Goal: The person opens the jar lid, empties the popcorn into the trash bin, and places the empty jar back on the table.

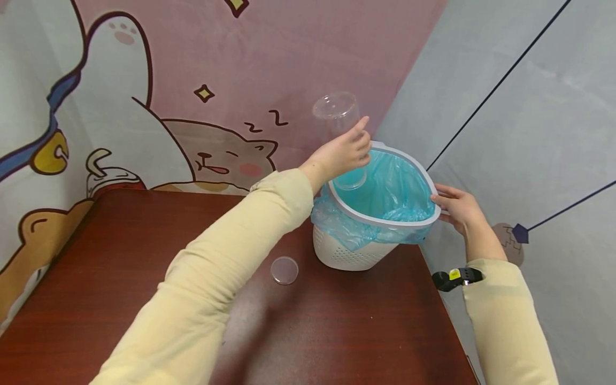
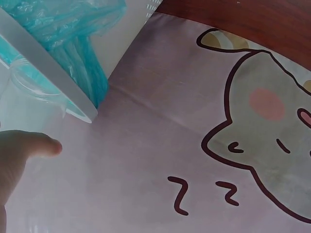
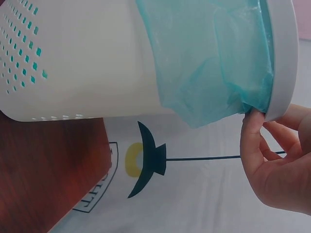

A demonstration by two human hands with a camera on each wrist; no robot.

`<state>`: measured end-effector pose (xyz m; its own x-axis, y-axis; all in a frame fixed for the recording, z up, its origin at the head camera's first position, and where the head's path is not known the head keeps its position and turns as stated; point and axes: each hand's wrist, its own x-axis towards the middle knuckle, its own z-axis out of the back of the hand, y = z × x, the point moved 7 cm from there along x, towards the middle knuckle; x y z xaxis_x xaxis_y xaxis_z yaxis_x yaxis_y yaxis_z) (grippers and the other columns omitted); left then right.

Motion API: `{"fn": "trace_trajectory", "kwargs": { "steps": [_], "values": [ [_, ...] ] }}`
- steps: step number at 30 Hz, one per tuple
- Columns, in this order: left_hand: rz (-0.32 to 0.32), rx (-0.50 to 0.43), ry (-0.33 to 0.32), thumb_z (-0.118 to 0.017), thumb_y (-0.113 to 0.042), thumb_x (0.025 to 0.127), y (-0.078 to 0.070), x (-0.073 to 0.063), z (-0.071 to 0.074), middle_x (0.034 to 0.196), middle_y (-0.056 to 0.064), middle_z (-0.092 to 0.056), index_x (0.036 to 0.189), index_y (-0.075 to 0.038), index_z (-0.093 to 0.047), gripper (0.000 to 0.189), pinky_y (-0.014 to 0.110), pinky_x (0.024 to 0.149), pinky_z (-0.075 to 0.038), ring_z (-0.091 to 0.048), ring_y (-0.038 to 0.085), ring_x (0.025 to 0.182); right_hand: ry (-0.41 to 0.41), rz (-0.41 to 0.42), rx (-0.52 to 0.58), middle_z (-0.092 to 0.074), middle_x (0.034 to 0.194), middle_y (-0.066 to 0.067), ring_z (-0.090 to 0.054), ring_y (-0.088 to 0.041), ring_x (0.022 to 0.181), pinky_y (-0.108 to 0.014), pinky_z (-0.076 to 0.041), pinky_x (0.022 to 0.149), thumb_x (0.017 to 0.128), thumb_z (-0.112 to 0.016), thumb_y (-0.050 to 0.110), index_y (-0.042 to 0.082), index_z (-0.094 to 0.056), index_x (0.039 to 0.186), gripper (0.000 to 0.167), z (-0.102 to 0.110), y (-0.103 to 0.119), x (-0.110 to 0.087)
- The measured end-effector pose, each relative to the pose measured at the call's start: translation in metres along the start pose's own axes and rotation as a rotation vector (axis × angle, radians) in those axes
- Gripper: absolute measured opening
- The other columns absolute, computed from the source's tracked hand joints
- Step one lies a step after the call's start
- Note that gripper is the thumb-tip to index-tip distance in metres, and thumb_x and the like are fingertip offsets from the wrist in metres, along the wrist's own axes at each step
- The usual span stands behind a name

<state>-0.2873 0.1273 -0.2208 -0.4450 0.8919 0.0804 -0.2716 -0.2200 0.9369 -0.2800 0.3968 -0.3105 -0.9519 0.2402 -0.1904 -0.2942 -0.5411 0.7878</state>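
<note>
My left hand (image 1: 343, 151) grips a clear cylindrical jar (image 1: 335, 109) at the left side of the bin's mouth. The jar's lower end hangs just inside the rim, and its other end points up. In the left wrist view the thumb (image 2: 41, 145) lies along the see-through jar (image 2: 36, 87). My right hand (image 1: 459, 209) pinches the right rim of the white trash bin (image 1: 353, 256). A blue-green trash bag (image 1: 399, 179) lines the bin and folds over its rim. In the right wrist view, fingertips (image 3: 255, 119) press the bag's edge at the rim.
A clear round lid (image 1: 284, 270) lies on the dark red-brown table (image 1: 332, 331), in front and left of the bin. The bin stands near the table's right edge, close to the cartoon-printed wall cloth (image 1: 289, 64) behind and a pale cloth (image 1: 539, 123) at the right.
</note>
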Motion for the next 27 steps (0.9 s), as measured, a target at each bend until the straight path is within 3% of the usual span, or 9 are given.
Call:
{"fn": "trace_trajectory", "kwargs": {
  "steps": [6,11,14,17,20,24,27],
  "values": [
    [-0.041,0.042,-0.093,-0.05,-0.012,0.09,-0.003,0.001,0.008,0.13,0.008,-0.044,0.129,-0.016,-0.035,0.042,0.049,0.114,-0.019,-0.04,0.026,0.123,0.001,-0.004,0.006,-0.043,0.129,-0.004,-0.052,0.0,0.085,-0.014,-0.052,0.069,0.094,-0.052,0.038,0.011,-0.029,0.147,0.064,0.0,0.0,0.001],
    [-0.126,-0.008,-0.16,-0.053,-0.009,0.09,-0.01,0.0,0.012,0.134,0.006,-0.044,0.132,-0.021,-0.035,0.047,0.048,0.114,-0.018,-0.041,0.023,0.123,0.001,-0.008,0.009,-0.038,0.138,-0.012,-0.052,0.001,0.085,-0.014,-0.051,0.069,0.094,-0.051,0.038,0.011,-0.028,0.147,0.064,-0.001,0.0,0.002],
    [-0.106,-0.068,-0.186,-0.05,-0.006,0.091,-0.01,-0.003,0.012,0.13,0.005,-0.047,0.13,-0.022,-0.037,0.044,0.048,0.114,-0.019,-0.042,0.023,0.121,0.005,-0.009,0.015,-0.034,0.143,-0.016,-0.052,0.001,0.085,-0.014,-0.051,0.069,0.094,-0.05,0.038,0.011,-0.027,0.148,0.064,-0.001,0.0,0.001],
    [-0.017,-0.196,-0.148,-0.049,-0.006,0.092,-0.003,-0.005,0.006,0.129,0.005,-0.047,0.129,-0.021,-0.039,0.04,0.051,0.114,-0.018,-0.042,0.024,0.123,0.009,-0.011,0.019,-0.032,0.146,-0.018,-0.051,0.001,0.085,-0.014,-0.051,0.069,0.094,-0.05,0.038,0.011,-0.026,0.148,0.064,-0.002,0.0,0.001],
    [0.101,-0.426,-0.035,-0.05,-0.009,0.092,0.008,-0.006,-0.006,0.134,0.006,-0.045,0.134,-0.022,-0.036,0.046,0.054,0.115,-0.011,-0.039,0.026,0.127,0.007,-0.013,0.023,-0.031,0.147,-0.019,-0.051,0.001,0.086,-0.013,-0.051,0.069,0.094,-0.049,0.038,0.011,-0.026,0.148,0.064,-0.002,0.0,0.001],
    [0.343,-0.843,0.107,-0.06,-0.026,0.087,0.026,-0.013,-0.027,0.141,0.004,-0.041,0.143,-0.027,-0.028,0.065,0.052,0.113,-0.011,-0.032,0.027,0.132,0.003,-0.015,0.026,-0.032,0.146,-0.018,-0.051,0.0,0.086,-0.013,-0.051,0.069,0.094,-0.05,0.038,0.011,-0.026,0.148,0.064,-0.002,0.001,0.0],
    [0.596,-1.247,0.167,-0.068,-0.042,0.079,0.035,-0.026,-0.044,0.143,-0.001,-0.042,0.145,-0.03,-0.026,0.079,0.047,0.109,-0.017,-0.032,0.024,0.132,0.003,-0.015,0.026,-0.032,0.146,-0.018,-0.051,0.0,0.087,-0.013,-0.051,0.069,0.094,-0.05,0.038,0.011,-0.026,0.148,0.064,-0.001,0.001,0.0]
  ]
}}
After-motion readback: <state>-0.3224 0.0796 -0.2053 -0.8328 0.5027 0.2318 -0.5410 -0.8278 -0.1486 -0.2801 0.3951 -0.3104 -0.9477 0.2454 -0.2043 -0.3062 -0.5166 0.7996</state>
